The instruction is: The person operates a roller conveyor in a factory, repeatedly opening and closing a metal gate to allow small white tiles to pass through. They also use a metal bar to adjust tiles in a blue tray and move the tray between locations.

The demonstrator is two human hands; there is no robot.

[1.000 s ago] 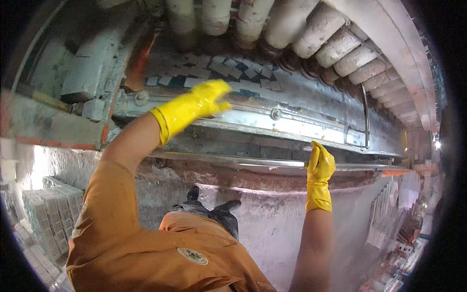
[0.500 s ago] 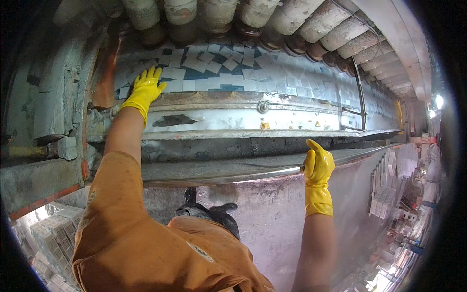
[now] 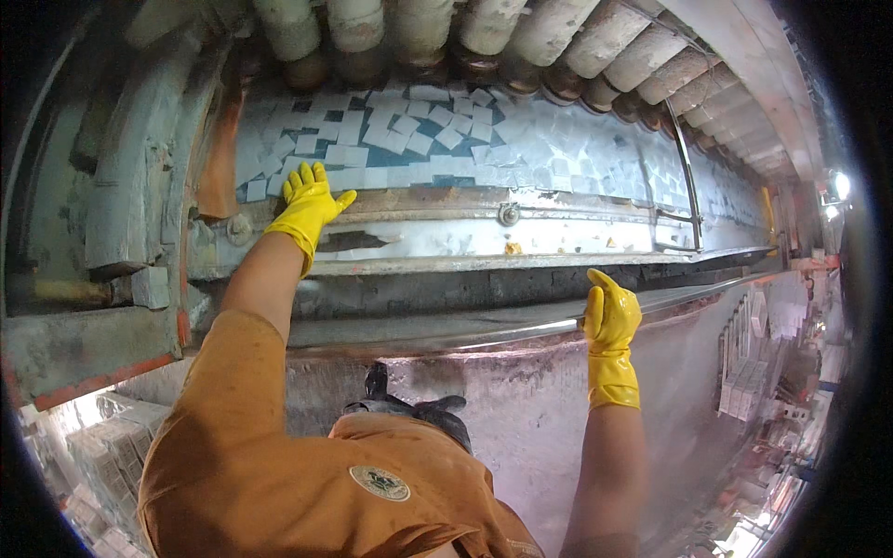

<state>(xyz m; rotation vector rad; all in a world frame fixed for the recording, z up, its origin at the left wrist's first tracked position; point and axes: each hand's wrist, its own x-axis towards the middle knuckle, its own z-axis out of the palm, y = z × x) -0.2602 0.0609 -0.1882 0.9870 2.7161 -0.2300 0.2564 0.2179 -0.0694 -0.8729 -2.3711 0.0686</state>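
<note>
My left hand (image 3: 307, 205), in a yellow rubber glove, lies flat with fingers spread on the metal frame rail (image 3: 437, 200) at the near edge of a bed of small white and blue tile pieces (image 3: 419, 130). It holds nothing. My right hand (image 3: 609, 316), also gloved in yellow, rests against a long metal rail (image 3: 484, 330) that runs along the front of the machine; the fingers curl at the rail. A row of thick ceramic rollers (image 3: 521, 37) lies beyond the tiles.
A round bolt (image 3: 508, 215) sits on the frame rail, with a small orange bit (image 3: 511, 248) just below it. A thin metal bracket (image 3: 684, 177) crosses the tiles at right. Stacks of tiles (image 3: 744, 372) stand far right, more stacks (image 3: 93, 456) at lower left.
My left hand has moved left and nearer along the frame, from reaching over the tiles to lying flat on the rail. My right hand stays at the front rail.
</note>
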